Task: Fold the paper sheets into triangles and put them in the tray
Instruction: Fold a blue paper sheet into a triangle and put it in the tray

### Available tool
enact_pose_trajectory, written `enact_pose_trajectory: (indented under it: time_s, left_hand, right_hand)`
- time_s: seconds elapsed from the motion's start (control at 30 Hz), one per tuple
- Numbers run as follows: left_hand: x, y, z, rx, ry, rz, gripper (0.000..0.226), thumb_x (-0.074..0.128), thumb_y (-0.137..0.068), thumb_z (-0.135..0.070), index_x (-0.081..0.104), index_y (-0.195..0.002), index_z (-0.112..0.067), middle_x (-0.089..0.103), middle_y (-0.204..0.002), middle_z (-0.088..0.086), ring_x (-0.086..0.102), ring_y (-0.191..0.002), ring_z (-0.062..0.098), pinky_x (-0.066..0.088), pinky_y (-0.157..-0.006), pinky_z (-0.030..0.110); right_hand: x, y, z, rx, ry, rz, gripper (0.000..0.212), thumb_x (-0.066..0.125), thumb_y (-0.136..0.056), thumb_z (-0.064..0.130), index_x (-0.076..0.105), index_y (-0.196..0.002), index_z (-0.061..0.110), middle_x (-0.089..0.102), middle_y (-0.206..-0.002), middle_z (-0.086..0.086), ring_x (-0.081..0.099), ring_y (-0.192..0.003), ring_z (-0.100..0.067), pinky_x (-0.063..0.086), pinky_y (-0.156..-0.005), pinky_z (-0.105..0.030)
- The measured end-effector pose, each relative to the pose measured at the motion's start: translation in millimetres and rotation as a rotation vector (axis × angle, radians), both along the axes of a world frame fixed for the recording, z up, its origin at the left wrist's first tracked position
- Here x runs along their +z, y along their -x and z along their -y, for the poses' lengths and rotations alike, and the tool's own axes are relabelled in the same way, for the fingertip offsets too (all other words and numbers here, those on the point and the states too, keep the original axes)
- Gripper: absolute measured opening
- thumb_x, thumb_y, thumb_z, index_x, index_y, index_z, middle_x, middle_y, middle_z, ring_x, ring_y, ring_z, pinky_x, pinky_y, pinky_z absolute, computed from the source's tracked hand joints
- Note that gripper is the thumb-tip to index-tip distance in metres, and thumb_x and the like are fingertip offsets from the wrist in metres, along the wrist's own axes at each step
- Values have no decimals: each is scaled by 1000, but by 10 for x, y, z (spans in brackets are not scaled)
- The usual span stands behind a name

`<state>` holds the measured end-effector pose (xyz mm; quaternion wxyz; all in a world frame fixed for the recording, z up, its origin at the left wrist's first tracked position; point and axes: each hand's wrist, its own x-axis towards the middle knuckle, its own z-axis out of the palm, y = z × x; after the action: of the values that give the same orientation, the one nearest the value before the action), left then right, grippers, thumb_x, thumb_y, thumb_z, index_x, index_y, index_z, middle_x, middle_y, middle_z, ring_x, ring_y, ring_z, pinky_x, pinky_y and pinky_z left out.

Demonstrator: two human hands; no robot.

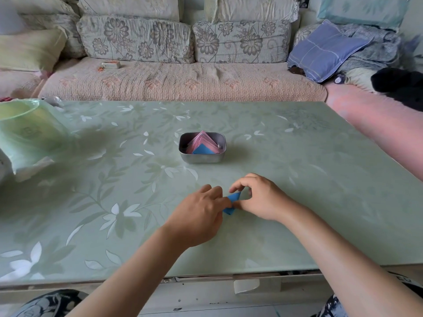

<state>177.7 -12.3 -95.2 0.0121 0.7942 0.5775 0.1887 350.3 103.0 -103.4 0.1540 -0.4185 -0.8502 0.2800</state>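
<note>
Nearest us, our two bare forearms reach in from six o'clock over the pale green, leaf-patterned glass table (320, 179). Far out at ten o'clock sits a crumpled translucent green plastic bag (29, 133). At twelve o'clock from the hands, well apart from them, stands the small rounded-rectangular metal tray (201, 159), which holds a leaning stack of pink and blue folded paper triangles (202, 145). Our left hand (201, 216) pinches the left edge of the small blue paper sheet (232, 203), which is partly folded and sits low over the table between the two hands. Our right hand (258, 197) has its thumb and curled fingers on the sheet's right side, so both hands are grasping it. We judge the paper light, thin and limp, quick to crease, tear or spring open. It is best held at the corners and along the fold, then pressed flat against the table.
</note>
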Motion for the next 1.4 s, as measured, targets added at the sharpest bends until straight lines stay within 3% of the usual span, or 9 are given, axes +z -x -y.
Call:
enact_pose_trajectory:
  time_s: [0.43, 0.6, 0.83, 0.97, 1.07, 1.4]
  left_hand:
    - [-22, -48, 53, 47, 103, -63, 38, 46, -90, -35, 61, -124, -31, 49, -104, 0, 45, -94, 21, 50, -71, 40]
    - [-52, -104, 12, 98, 115, -92, 44, 42, -92, -45, 54, -133, -38, 47, -108, -2, 42, -98, 18, 49, -78, 36]
    - [-87, -129, -42, 116, 84, -83, 42, 42, -94, -46, 54, -133, -38, 49, -118, -7, 41, -98, 17, 42, -81, 28]
    - [-90, -115, -61, 124, 104, -55, 42, 41, -94, -47, 52, -135, -41, 48, -119, -9, 40, -101, 16, 44, -85, 31]
    - [-73, -95, -44, 126, 126, -19, 38, 43, -94, -46, 55, -130, -42, 48, -120, -10, 39, -102, 15, 46, -86, 34]
    - [-71, 1, 110, 37, 164, 122, 29, 54, -93, -37, 65, -119, -34, 51, -119, -11, 44, -107, 15, 45, -90, 36]
  right_hand:
    - [-79, 0, -113, -114, 75, -35, 25, 79, -75, 24, 69, -89, 43, 61, -93, 17, 52, -73, 14, 38, -59, -6]
    - [-96, 15, -141, -181, 59, -70, 27, 66, -83, 11, 71, -83, 38, 65, -82, 12, 53, -58, 7, 42, -53, -7]
    - [-110, 39, -128, -236, 40, -68, 29, 59, -85, 11, 69, -79, 37, 65, -80, 12, 54, -61, 4, 36, -55, -3]
    - [-108, 2, -97, -145, 75, -59, 16, 73, -81, 25, 70, -88, 38, 59, -89, 12, 52, -68, 3, 35, -62, -7]
    - [-105, -9, -97, -138, 60, -69, 22, 84, -75, 30, 71, -90, 38, 58, -91, 11, 51, -68, 2, 37, -63, -5]
    - [-91, 15, -88, -161, 69, -59, 22, 82, -76, 27, 68, -87, 40, 55, -87, 14, 50, -68, 2, 34, -64, -10]
